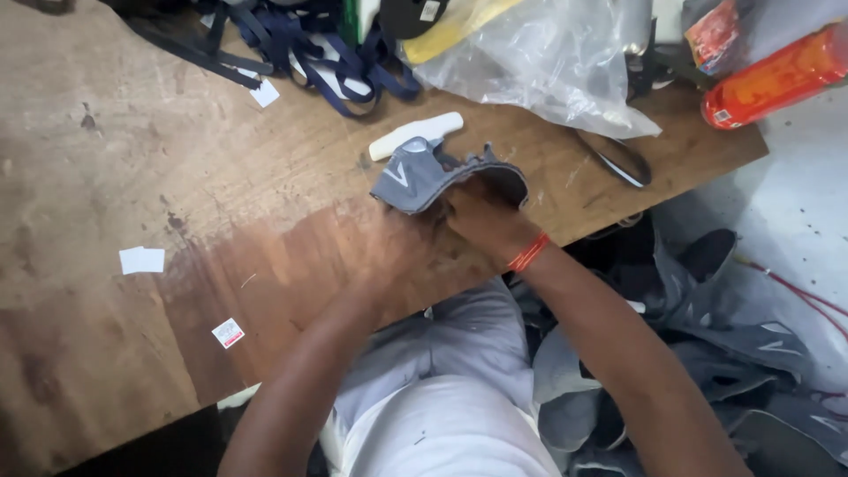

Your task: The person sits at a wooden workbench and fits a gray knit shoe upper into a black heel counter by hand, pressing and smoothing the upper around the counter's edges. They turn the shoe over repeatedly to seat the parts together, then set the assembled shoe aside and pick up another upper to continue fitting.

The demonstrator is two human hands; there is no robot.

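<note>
Working at a worn wooden counter (pixel 177 177), a seated person presses a grey shoe upper (pixel 420 177) flat near the counter's centre, just at 6 o'clock of a white plastic tool (pixel 415 134). The right hand (pixel 481 219), with an orange band (pixel 528 253) at the wrist, has its grip closed on the upper's dark-lined edge at the piece's 4 o'clock side. The left hand (pixel 389 243) is motion-blurred at the upper's 7 o'clock; whether its grip is spread or pinching cannot be told, though it lies against the counter just beside the fabric.

At 12 o'clock of the scene, a tangle of navy straps (pixel 309 40) lies beside a clear plastic bag (pixel 548 62). An orange spray can (pixel 777 78) rests on its side at 2 o'clock, near the counter's far corner. A dark curved strip (pixel 618 159) sits at 3 o'clock of the upper. Small white paper tags (pixel 141 260) and a red-and-white sticker (pixel 228 332) lie well apart at 9 o'clock. More grey shoe uppers (pixel 733 344) pile on the floor at 4 o'clock, beside the person's pale trousers (pixel 442 389).
</note>
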